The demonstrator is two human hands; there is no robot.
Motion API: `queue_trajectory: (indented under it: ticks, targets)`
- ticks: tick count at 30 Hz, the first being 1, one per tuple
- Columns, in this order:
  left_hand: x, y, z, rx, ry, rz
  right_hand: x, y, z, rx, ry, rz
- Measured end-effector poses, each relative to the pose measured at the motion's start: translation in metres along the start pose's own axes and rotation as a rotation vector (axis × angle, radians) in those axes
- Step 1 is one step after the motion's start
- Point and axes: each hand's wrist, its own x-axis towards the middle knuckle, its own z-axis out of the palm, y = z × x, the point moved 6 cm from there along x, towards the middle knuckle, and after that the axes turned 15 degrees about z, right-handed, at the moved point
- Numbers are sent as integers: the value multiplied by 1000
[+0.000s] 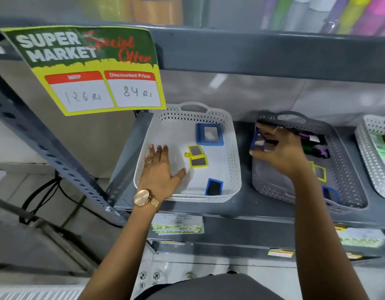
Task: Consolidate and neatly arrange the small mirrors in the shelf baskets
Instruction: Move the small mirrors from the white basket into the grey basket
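Observation:
A white basket (233,148) on the shelf holds a large blue-framed mirror (209,134), two yellow-framed mirrors (197,156) and a small blue-framed mirror (213,187). My left hand (161,169) lies flat and open on the white basket's floor, left of the yellow mirrors. To the right, a grey basket (349,191) holds a yellow-framed mirror (319,172), a blue-framed mirror (331,194) and dark packets. My right hand (278,148) is over the grey basket's left side, fingers closed on a blue-framed mirror (256,142) held upright.
A green and yellow price sign (89,68) hangs from the shelf above, over the white basket's left. Another white basket (373,156) stands at the far right. Price labels (178,226) line the shelf's front edge. A perforated steel upright (48,152) runs down the left.

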Motion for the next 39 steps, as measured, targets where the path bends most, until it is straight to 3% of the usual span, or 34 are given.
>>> queue_trajectory:
  ticks: [2,5,8,20,23,25,27,29,30,32,35,39]
  targets:
    - [-1,1,-1,-12,22,-2,4,20,-13,-189,46,60]
    - [-1,1,-3,-27,40,-11,12,56,-7,-287,-43,175]
    - [-4,3,-6,-21,56,-17,19,84,3,-531,-97,196]
    - [-5,7,-11,1,28,-34,21,119,25,-467,-248,294]
    - [-5,8,-11,3,35,-35,17,105,20,-556,-247,276]
    - [-5,8,-11,2,34,-37,9,87,8,-652,-190,266]
    - [-5,7,-11,6,27,-34,-2,56,-8,-672,-20,233]
    - [-4,6,-10,-1,14,-33,-18,13,-3,-615,117,93]
    - [-4,6,-10,-7,9,-36,-26,-8,10,-555,92,20]
    - [-4,6,-9,-5,5,-34,-40,-32,49,-438,-114,-40]
    - [-4,5,-9,8,1,-25,-54,-24,108,-480,-436,52]
    - [-4,7,-9,31,-12,-24,-49,0,133,-574,-496,102]
